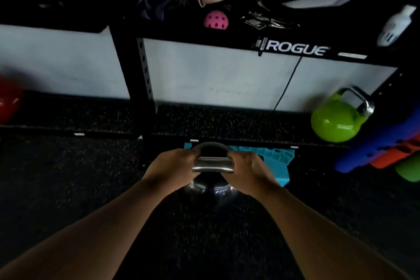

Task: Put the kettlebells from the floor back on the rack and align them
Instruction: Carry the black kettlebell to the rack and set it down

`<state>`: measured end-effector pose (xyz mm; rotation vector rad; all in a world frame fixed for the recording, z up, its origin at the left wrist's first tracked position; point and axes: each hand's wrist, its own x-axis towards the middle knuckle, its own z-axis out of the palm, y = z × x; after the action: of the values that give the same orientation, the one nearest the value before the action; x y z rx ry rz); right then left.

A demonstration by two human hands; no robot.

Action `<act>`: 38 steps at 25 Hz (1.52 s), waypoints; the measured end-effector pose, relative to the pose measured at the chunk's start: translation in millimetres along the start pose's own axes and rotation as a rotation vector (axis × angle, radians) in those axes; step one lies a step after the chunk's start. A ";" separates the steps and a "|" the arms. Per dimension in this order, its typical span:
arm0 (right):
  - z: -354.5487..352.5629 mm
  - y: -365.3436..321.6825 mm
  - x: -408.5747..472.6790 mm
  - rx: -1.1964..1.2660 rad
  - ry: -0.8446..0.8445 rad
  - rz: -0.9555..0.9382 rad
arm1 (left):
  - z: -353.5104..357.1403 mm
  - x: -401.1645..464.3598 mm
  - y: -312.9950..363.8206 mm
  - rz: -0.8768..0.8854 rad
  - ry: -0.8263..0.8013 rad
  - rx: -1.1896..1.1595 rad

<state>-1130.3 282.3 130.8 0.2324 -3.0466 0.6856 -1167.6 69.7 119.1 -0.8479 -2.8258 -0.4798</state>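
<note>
Both hands grip steel handle of dark glossy kettlebell (210,188).

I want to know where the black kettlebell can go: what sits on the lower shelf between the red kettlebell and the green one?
Only the rack upright; the head view shows bare matting otherwise.

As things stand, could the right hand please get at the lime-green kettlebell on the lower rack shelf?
Probably not yet: the right hand and left hand both grip the black kettlebell's steel handle. The path to the lime-green kettlebell looks unobstructed, though far right.
</note>
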 end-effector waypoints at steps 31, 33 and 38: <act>33.4 108.0 354.0 0.053 0.049 0.045 | 95.9 311.0 -169.6 -0.285 -0.007 -0.093; 34.2 108.5 353.8 0.064 0.045 0.057 | 97.8 309.2 -171.9 -0.286 0.003 -0.108; 24.7 104.3 347.6 -0.052 -0.019 0.065 | 89.2 302.4 -171.7 -0.271 -0.072 -0.348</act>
<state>-1488.7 315.5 78.8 0.1399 -3.0974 0.6093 -1518.6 118.8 61.9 -0.5374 -2.9853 -1.0214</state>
